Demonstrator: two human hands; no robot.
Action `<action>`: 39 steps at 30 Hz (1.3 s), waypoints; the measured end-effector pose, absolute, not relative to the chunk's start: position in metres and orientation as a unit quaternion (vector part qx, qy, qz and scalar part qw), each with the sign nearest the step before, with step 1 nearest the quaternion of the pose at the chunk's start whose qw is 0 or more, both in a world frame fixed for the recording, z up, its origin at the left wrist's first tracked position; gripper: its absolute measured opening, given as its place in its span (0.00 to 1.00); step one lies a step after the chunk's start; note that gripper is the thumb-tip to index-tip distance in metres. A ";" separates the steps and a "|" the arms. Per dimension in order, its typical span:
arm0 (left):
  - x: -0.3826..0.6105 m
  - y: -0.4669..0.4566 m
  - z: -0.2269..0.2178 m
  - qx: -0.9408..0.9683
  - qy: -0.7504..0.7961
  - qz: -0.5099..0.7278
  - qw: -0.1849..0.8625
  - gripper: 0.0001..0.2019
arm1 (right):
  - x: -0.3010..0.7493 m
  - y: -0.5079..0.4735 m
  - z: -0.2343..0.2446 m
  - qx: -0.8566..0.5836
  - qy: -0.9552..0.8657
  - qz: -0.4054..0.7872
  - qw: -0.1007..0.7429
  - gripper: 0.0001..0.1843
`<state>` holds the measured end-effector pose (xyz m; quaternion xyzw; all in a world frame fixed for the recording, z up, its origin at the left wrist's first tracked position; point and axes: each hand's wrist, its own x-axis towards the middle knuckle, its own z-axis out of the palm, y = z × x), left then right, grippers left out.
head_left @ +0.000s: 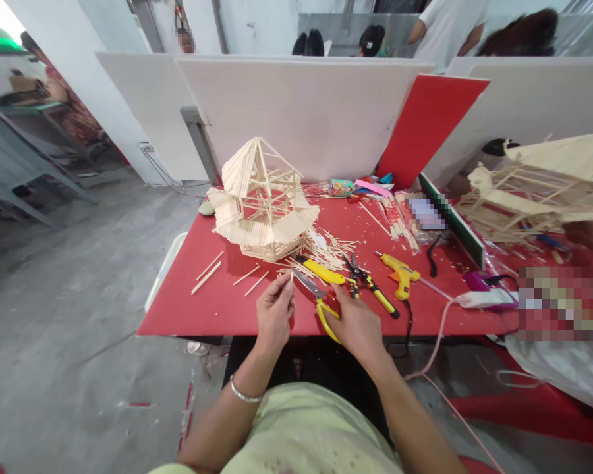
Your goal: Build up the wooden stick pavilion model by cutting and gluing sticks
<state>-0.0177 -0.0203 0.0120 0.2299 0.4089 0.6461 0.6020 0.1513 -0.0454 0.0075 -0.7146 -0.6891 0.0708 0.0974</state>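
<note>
My left hand (275, 308) pinches a short wooden stick (291, 278) near the table's front edge. Scissors (322, 311) with yellow handles are in my right hand (356, 321), fingers through the loops, blades pointing toward the pinched stick. Just beyond the hands stands a pagoda-like model (264, 210) built of thin wooden sticks, its roof partly covered and partly bare frame. Loose sticks (333, 249) lie heaped at its right side, and a few more sticks (206, 276) lie on the left. A yellow utility knife (321, 270) rests close beyond the scissors.
Right of my hands lie black-and-yellow pliers (375, 289) and a yellow glue gun (400, 273) with its cord. A white power strip (484, 301) sits farther right. A green-edged divider (452, 220) separates another stick model (528, 197). White boards (296, 118) stand behind the red table (172, 316).
</note>
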 end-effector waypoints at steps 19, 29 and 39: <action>0.006 -0.032 0.020 0.335 0.401 0.661 0.539 0.10 | 0.119 -0.066 0.015 -0.628 -0.707 0.138 0.293 0.34; 0.003 -0.034 0.013 0.344 0.418 0.664 0.515 0.10 | 0.115 -0.068 0.011 -0.601 -0.697 0.245 0.305 0.29; -0.003 -0.041 0.001 0.415 0.465 0.650 0.435 0.06 | 0.106 -0.073 0.002 -0.599 -0.692 0.228 0.333 0.28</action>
